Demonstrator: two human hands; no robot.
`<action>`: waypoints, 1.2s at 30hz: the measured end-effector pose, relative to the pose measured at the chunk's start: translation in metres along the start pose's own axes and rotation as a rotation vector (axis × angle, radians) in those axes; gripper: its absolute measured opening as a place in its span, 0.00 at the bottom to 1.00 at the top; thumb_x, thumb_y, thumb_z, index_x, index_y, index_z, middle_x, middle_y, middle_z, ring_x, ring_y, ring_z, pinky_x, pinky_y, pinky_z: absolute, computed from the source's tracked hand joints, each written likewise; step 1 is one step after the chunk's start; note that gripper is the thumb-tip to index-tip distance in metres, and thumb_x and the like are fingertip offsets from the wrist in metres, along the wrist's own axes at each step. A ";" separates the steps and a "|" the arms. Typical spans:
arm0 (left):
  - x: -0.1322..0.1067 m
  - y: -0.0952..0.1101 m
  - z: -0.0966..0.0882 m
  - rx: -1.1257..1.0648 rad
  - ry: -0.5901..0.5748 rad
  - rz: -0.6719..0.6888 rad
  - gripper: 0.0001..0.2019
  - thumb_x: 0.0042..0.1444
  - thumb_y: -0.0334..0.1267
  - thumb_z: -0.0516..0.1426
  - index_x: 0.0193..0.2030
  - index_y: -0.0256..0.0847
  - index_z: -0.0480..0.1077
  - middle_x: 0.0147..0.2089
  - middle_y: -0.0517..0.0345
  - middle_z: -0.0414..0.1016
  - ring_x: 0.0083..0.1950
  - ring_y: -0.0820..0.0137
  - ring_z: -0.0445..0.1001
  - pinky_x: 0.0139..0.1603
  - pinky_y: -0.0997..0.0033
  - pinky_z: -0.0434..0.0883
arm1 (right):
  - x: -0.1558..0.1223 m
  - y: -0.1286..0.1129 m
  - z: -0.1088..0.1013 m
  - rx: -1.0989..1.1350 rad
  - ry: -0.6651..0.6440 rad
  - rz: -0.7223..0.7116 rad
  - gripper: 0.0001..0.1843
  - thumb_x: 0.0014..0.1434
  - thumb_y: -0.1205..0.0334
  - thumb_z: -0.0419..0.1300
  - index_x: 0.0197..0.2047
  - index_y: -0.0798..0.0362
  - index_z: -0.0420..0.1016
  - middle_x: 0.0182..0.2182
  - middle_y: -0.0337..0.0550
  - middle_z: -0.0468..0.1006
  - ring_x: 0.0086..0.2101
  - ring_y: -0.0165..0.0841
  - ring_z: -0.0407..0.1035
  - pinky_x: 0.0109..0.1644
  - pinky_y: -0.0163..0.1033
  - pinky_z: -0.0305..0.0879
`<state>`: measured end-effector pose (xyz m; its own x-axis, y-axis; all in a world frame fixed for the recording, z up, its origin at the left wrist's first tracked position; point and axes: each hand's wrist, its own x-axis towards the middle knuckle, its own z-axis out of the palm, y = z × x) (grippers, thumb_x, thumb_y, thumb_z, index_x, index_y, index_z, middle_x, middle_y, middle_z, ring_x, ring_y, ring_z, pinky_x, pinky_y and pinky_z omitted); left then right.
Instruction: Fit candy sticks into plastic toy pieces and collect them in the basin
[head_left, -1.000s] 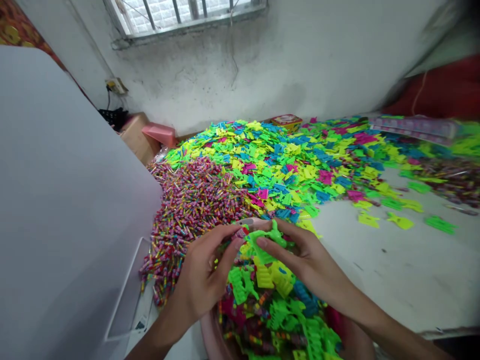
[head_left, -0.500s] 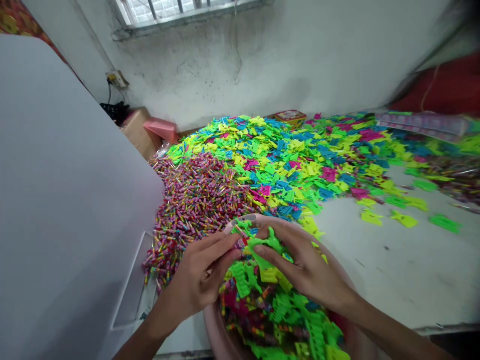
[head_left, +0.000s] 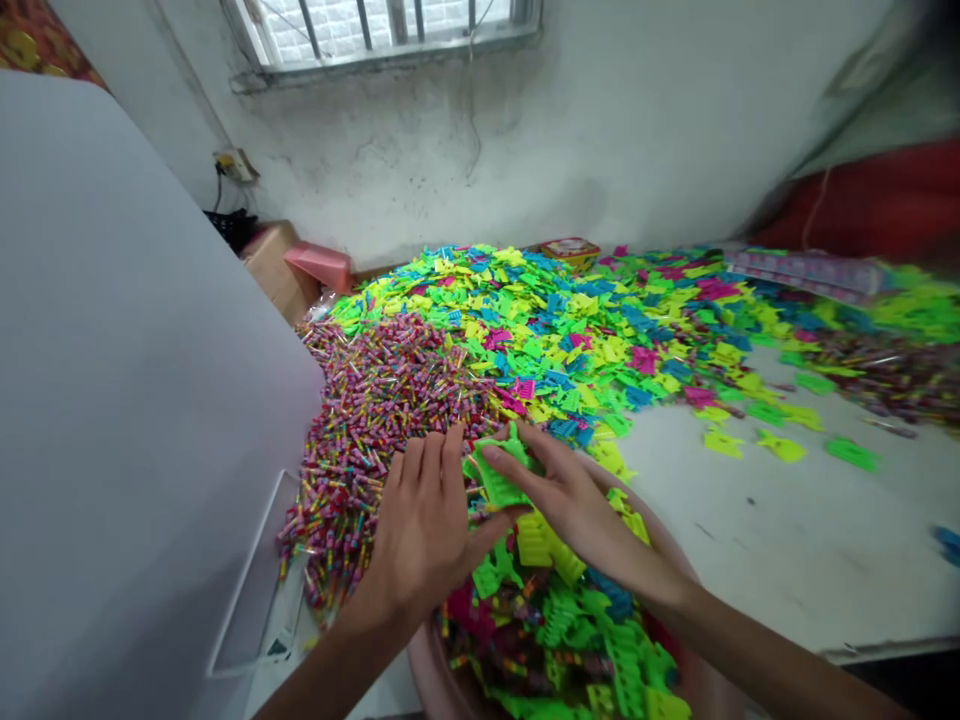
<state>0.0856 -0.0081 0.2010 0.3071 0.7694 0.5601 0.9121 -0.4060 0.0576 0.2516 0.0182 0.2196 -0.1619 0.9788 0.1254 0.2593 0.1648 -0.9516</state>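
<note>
The left hand (head_left: 420, 530) is turned with its back up, over the left side of the tub (head_left: 421, 665). Its four fingers are almost straight and lie side by side, pointing forward, and its thumb is spread wide to the right, the tip just below the green piece (head_left: 501, 478). Whether something is under its palm, one cannot tell.

The right hand (head_left: 566, 490) comes from the lower right, with the forearm slanting, and holds the green piece between the thumb, which lies on top, and the fingers behind. This piece is above the far part of the tub, in which more plastic pieces and small sticks lie mixed.

The table (head_left: 795, 540) is whitish, with some dark marks. On it, a heap of wrapped sticks (head_left: 390, 390) is at the left, and a large heap of bright pieces (head_left: 555, 320) spreads along the wall (head_left: 660, 130). A pale panel (head_left: 135, 350) stands at the left. The wall is stained and has a barred window (head_left: 397, 25) and a socket (head_left: 236, 164).
</note>
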 end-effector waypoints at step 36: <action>0.079 -0.061 0.191 -0.112 -0.418 -0.208 0.17 0.65 0.44 0.59 0.56 0.37 0.71 0.58 0.48 0.73 0.57 0.59 0.74 0.57 0.49 0.73 | 0.176 0.188 -0.054 -0.778 -0.187 -0.052 0.17 0.68 0.57 0.61 0.57 0.53 0.73 0.57 0.50 0.73 0.53 0.42 0.71 0.57 0.55 0.70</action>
<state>0.1060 0.1713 0.0843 0.2256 0.9629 0.1481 0.9378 -0.2558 0.2347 0.3237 0.2278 0.0780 -0.3308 0.9424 0.0493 0.8257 0.3143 -0.4685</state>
